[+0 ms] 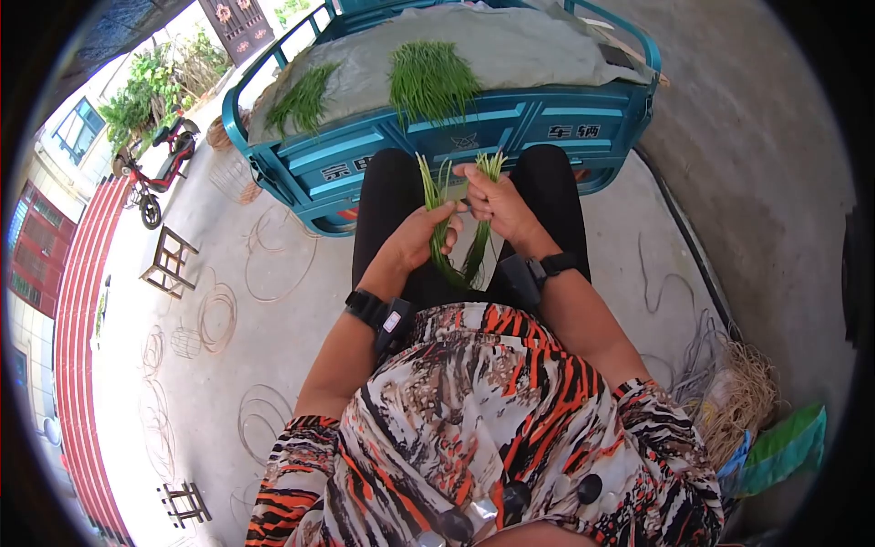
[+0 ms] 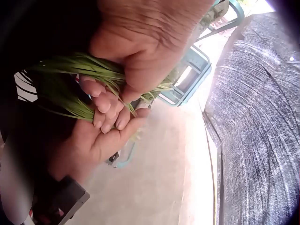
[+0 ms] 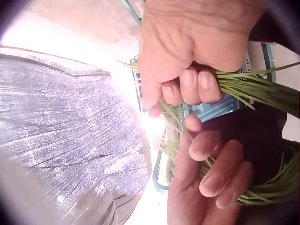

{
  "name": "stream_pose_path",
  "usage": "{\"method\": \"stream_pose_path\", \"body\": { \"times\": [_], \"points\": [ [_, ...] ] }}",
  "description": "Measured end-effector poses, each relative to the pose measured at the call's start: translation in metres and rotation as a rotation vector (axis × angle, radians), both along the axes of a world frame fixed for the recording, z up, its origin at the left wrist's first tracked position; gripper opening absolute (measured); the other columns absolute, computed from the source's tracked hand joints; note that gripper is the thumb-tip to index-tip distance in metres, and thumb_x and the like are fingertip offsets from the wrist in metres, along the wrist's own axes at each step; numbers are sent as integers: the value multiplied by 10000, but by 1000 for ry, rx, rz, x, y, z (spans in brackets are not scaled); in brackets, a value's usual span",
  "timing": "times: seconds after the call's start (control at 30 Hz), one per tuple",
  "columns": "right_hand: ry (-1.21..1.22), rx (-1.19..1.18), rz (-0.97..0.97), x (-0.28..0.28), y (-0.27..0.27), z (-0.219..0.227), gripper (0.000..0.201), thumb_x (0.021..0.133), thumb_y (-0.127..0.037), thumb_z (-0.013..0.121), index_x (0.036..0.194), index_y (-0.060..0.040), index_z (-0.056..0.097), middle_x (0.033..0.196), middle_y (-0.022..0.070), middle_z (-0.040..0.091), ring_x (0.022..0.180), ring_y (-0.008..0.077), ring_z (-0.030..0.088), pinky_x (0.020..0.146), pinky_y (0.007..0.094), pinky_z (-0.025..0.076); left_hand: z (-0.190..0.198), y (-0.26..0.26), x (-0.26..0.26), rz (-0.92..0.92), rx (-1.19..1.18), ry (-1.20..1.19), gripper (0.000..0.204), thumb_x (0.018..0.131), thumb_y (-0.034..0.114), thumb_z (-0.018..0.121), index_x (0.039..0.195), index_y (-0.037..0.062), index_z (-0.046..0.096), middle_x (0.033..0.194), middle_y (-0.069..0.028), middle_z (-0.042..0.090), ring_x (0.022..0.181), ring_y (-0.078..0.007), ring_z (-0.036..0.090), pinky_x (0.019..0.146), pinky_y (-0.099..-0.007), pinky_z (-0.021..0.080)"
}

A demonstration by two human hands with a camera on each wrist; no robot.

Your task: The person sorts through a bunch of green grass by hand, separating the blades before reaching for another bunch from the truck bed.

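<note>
Long green chives run between the two hands above the lap, their pale ends up and their dark leaves looping down [image 1: 472,264]. My left hand [image 1: 424,235] holds one part of the chives [image 1: 430,182] between thumb and curled fingers. The right hand [image 1: 499,205] grips the other part of the chives [image 1: 489,164], pale tips sticking out above the fist. Fingertips of both hands come close together in the middle. In the right wrist view, the chives [image 3: 258,91] trail out of the right fist, while looser fingers of the left hand [image 3: 220,168] lie round thinner stalks.
Ahead stands a blue cargo tricycle [image 1: 365,159] whose sheet-covered bed carries a large chive pile [image 1: 433,80] and a smaller chive pile [image 1: 303,98]. Wooden stools [image 1: 169,260], wire hoops [image 1: 219,317] and a red scooter [image 1: 159,173] are at left. Dry straw [image 1: 743,392] lies at lower right.
</note>
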State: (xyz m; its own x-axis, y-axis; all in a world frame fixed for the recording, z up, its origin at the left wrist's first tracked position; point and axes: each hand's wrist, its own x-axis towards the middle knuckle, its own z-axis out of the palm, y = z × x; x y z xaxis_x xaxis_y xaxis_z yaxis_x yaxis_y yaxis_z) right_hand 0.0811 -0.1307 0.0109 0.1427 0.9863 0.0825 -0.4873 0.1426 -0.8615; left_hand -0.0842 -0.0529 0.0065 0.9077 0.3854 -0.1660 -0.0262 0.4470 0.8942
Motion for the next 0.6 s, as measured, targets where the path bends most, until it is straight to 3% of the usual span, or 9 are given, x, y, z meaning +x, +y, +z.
{"method": "stream_pose_path", "body": {
  "times": [0.1, 0.2, 0.23, 0.33, 0.43, 0.5, 0.6],
  "points": [
    [61, 24, -33, 2, 1, -6, 331, 926, -360, 516, 1041, -51, 550, 591, -66, 337, 469, 40, 331, 446, 208, 283, 0, -3, 0, 12, -24, -22, 263, 951, 266, 463, 1058, 43, 555, 795, -28, 607, 655, -138, 590, 565, -259, 484],
    [26, 120, -283, 5, 10, -12, 313, 942, -359, 480, 952, -56, 556, 605, -54, 356, 512, 62, 361, 484, 238, 323, 8, -15, 5, 196, -125, 27, 283, 952, 255, 462, 1105, 34, 550, 823, -47, 618, 748, -164, 615, 672, -282, 506],
    [163, 53, -388, 2, 11, -9, 308, 944, -349, 472, 899, -58, 563, 630, -42, 421, 565, 78, 419, 525, 258, 356, 6, -13, 4, 198, -115, 16, 282, 951, 249, 465, 1105, 31, 553, 828, -50, 618, 767, -167, 615, 694, -282, 504],
    [211, 28, -189, 12, 4, -12, 314, 922, -364, 508, 864, -63, 572, 631, -39, 478, 544, 67, 443, 504, 234, 354, -2, -6, 5, 170, -69, 2, 274, 949, 231, 471, 1099, 23, 565, 828, -53, 618, 786, -168, 614, 723, -281, 499],
    [-149, -80, -124, 2, -8, 4, 307, 898, -371, 543, 890, -66, 578, 614, -41, 500, 511, 47, 438, 463, 206, 332, -5, -1, 4, 64, 0, 20, 260, 948, 217, 474, 1078, 17, 579, 792, -44, 610, 724, -155, 605, 684, -279, 503],
    [-305, -93, -85, -10, -6, 7, 311, 887, -374, 555, 911, -66, 584, 595, -49, 486, 487, 33, 409, 435, 196, 307, -7, 1, 4, -26, 40, 13, 256, 948, 213, 473, 1070, 17, 585, 763, -37, 602, 679, -147, 596, 660, -278, 503],
    [-429, -113, -77, -7, 2, -5, 304, 892, -359, 546, 915, -60, 591, 603, -44, 493, 486, 26, 411, 417, 191, 294, -6, -3, 5, -13, 93, 51, 259, 949, 216, 470, 1072, 19, 584, 725, -25, 588, 622, -139, 574, 627, -274, 500]
  ]
}}
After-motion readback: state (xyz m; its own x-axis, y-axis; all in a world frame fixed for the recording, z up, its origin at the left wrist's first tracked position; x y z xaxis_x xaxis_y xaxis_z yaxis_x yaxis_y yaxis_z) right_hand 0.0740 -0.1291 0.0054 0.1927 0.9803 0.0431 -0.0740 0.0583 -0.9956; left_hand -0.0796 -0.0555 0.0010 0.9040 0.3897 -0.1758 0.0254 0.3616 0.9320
